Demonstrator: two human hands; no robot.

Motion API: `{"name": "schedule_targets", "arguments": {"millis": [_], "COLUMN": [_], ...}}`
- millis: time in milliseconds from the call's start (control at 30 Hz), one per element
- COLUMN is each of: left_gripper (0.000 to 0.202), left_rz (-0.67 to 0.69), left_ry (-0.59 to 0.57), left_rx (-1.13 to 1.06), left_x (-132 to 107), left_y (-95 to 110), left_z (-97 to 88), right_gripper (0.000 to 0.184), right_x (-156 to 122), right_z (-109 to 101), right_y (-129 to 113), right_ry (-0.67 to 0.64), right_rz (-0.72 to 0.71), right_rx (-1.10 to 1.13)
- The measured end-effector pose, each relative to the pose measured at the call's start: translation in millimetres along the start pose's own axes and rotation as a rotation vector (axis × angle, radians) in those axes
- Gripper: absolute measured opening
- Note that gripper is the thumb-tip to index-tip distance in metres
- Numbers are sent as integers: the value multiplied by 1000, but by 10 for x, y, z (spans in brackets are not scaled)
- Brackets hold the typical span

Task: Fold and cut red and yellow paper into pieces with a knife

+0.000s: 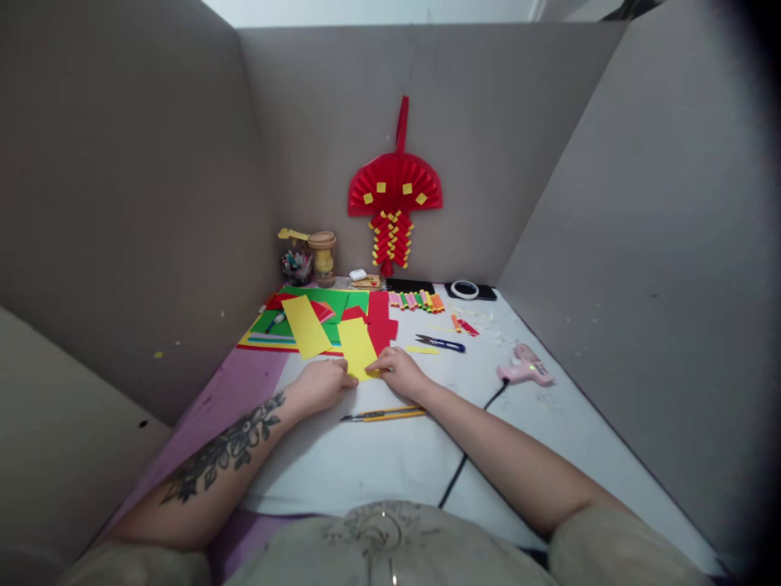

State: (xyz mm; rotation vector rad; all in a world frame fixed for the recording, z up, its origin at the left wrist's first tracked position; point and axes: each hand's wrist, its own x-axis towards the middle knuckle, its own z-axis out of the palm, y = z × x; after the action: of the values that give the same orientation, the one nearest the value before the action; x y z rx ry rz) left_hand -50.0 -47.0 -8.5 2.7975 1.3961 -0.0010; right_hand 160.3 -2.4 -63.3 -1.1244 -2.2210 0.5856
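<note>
A yellow paper rectangle [357,342] lies in front of me, its near end between my two hands. My left hand [325,383] is closed, with thumb and fingertips at the paper's near left corner. At the near right side my right hand [399,371] has its fingers closed on the same sheet's edge. How far the edge is bent cannot be made out. Just below my hands lies a yellow craft knife [390,414]. Another yellow paper sheet [303,325] lies to the left, on top of green sheets [314,297] and red paper [379,313].
Thread snips [440,343], a pink glue gun [525,371] with a black cord and a row of small paper rolls [418,301] lie to the right. A tape roll [464,290] and jar [323,259] stand behind. A red fan ornament [395,187] hangs on the grey partition.
</note>
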Motion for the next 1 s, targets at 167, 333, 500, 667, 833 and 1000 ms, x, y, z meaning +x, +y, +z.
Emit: {"name": "schedule_targets", "arguments": {"millis": [167,333,500,667,833,1000], "left_gripper": [26,33,27,29,26,20], "left_rz": [49,95,51,-31,-77,-102], "left_ry": [-38,-114,-136,14,104,81], "left_rx": [-6,4,-44,-131,-234,-277], "left_x": [16,-11,-15,29,78,100], "left_y": [-31,-63,-111,-165,-100,-1], "left_z": [-66,-121,-131,-125,-17,75], "right_gripper": [39,25,20,26,20,13], "right_x": [-65,-128,-209,-222,-144,-100], "right_z": [-23,-171,-364,-367,-252,-172], "right_y": [-102,-299,-275,-18,-22,-154], "right_ry": [-77,-227,-235,-104,-3,-69], "right_rz": [-186,-231,-120,-8,-5,-42], "right_rx": [-180,-387,-533,-250,-121,-175]}}
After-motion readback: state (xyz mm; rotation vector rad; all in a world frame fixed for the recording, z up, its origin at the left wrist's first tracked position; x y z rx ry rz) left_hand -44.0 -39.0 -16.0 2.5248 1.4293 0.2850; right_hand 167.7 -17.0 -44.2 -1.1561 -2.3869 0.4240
